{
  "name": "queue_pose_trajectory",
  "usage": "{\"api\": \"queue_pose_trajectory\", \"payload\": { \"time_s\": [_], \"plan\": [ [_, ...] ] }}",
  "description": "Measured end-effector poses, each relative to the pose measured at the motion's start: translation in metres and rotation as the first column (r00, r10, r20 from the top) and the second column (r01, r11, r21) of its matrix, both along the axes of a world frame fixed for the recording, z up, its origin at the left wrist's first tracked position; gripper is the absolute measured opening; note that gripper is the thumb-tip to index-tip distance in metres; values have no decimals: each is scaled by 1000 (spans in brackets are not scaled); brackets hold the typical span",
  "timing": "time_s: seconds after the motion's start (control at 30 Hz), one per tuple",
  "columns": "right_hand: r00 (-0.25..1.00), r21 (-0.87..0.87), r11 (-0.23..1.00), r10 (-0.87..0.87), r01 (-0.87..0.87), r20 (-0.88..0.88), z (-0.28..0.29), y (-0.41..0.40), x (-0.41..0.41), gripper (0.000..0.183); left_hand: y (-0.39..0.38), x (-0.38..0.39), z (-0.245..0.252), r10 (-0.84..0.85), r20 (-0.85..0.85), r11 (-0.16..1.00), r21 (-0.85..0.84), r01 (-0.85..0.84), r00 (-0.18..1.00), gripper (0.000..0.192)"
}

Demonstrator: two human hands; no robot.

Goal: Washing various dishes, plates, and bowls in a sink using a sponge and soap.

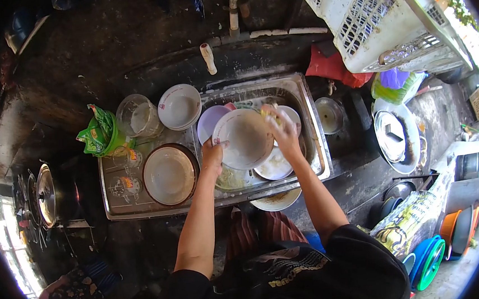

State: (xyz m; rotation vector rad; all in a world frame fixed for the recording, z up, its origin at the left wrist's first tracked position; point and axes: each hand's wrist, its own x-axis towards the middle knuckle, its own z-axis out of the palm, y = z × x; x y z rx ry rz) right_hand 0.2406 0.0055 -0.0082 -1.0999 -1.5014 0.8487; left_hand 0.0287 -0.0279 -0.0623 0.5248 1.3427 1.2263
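Note:
A white bowl [243, 139] with small red marks on its rim is held over the metal sink basin [313, 143]. My left hand [214, 156] grips its left edge, thumb on the inner side. At the bowl's right rim, my right hand [282, 128] holds a yellowish sponge [267, 117], partly hidden by the fingers. Beneath and behind the bowl, the basin holds a lilac bowl [209, 120], a white bowl [291, 116] and a soapy white dish [274, 168]. The held bowl hides part of them.
Left on the drainboard [120, 211] stand stacked white bowls [180, 105], a brown-rimmed basin [169, 174], glass mugs [124, 186], a clear tub [138, 117] and a green container [114, 136]. A white crate [365, 25] overhangs at upper right. A metal bowl [329, 116] sits right of the sink.

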Motion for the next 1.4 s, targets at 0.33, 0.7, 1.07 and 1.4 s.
{"api": "queue_pose_trajectory", "payload": {
  "time_s": [0.33,0.7,1.07,1.4],
  "plan": [
    [791,-305,819,263,-486,-553,-18,22,-15,36,-18,21,27,-80,-40,994,-81,76,996,28],
    [945,-678,733,-188,-47,-269,-19,-17,3,42,8,38,65,-80,-256,990,95,108,963,39],
    [886,-606,796,-293,18,-359,-22,-33,-56,26,12,55,30,534,41,806,276,-523,844,27],
    [696,-465,793,-73,-394,-714,11,8,-49,43,-2,21,40,92,162,996,-13,-91,983,27]
  ]
}}
